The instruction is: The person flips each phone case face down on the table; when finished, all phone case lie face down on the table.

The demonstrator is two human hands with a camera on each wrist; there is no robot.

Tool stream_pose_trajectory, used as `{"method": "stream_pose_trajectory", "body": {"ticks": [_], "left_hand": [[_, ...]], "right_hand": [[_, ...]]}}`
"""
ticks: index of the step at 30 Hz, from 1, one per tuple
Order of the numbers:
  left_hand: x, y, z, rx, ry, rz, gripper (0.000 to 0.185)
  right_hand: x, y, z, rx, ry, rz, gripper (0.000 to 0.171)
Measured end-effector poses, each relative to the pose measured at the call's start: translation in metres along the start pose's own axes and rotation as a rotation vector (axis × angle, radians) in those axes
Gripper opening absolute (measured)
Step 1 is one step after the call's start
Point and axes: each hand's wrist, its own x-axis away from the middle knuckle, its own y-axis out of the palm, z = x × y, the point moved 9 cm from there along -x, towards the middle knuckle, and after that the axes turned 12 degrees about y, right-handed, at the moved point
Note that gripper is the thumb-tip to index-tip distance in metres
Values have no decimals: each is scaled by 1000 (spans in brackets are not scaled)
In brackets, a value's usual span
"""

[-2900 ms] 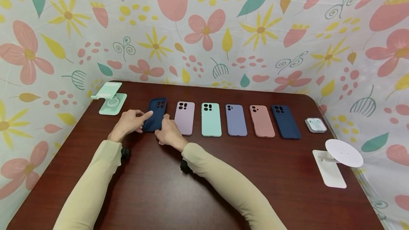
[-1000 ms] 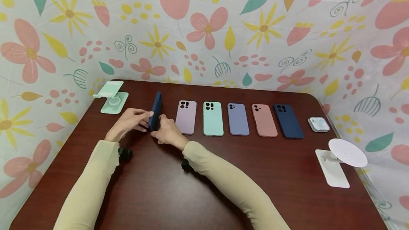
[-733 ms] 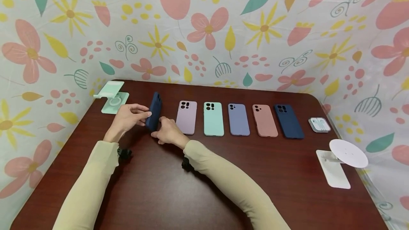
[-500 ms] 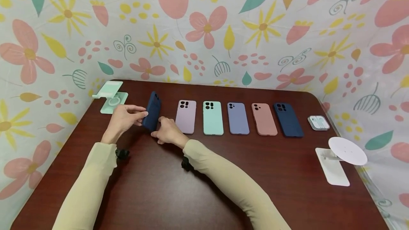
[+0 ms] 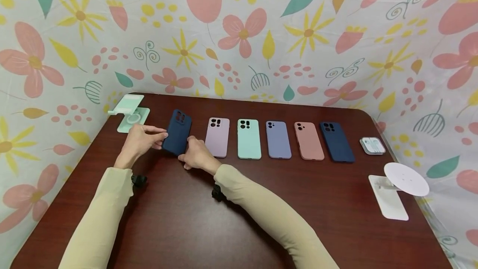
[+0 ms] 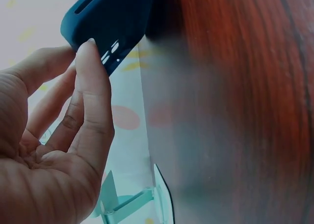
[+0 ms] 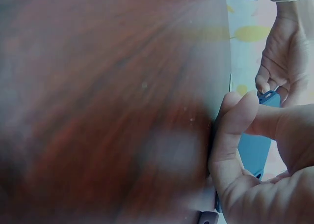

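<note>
A navy phone case (image 5: 176,134) is raised at a tilt at the left end of a row of phone cases, its outer back and camera cut-outs facing up. My left hand (image 5: 143,141) pinches its left edge; the left wrist view shows thumb and fingers of that hand (image 6: 64,121) on one end of the case (image 6: 113,22). My right hand (image 5: 198,152) is at the case's lower right corner, its fingers curled against the edge. In the right wrist view this hand (image 7: 260,155) covers part of the case (image 7: 254,148), so the exact grip is partly hidden.
Rightward lie a lilac case (image 5: 217,138), mint case (image 5: 249,140), blue-purple case (image 5: 278,140), pink case (image 5: 309,141) and second navy case (image 5: 337,142). Boxed earphones (image 5: 372,145) and a white stand (image 5: 392,198) are far right; a mint stand (image 5: 130,115) is back left.
The navy case has turned over: its hollow inner side faced up, then it stood on edge, and now its back shows. My left hand moved left with it; the right hand stayed nearly put.
</note>
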Motion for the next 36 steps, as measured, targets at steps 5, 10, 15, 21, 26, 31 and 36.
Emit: {"method": "stream_pose_trajectory", "body": {"ticks": [5,10,15,21,26,31,36], "left_hand": [[-2,3,-5,-4,-11,-13,34],[-4,6,-11,-36,-5,-30,32],[-6,10,-15,-70,-2,-51,34],[-6,15,-18,-105,-11,-92,37],[-7,18,-21,-102,-26,-127,39],[-7,21,-21,-122,-40,-150,39],[-6,24,-20,-147,-37,-179,41]], "right_hand": [[-1,1,2,-38,29,-8,80],[0,1,3,-54,44,-2,81],[3,0,4,-84,54,-2,78],[5,-1,5,-110,66,-8,77],[5,-1,5,-88,78,6,77],[3,0,6,-91,82,5,77],[3,1,7,-88,92,2,81]]}}
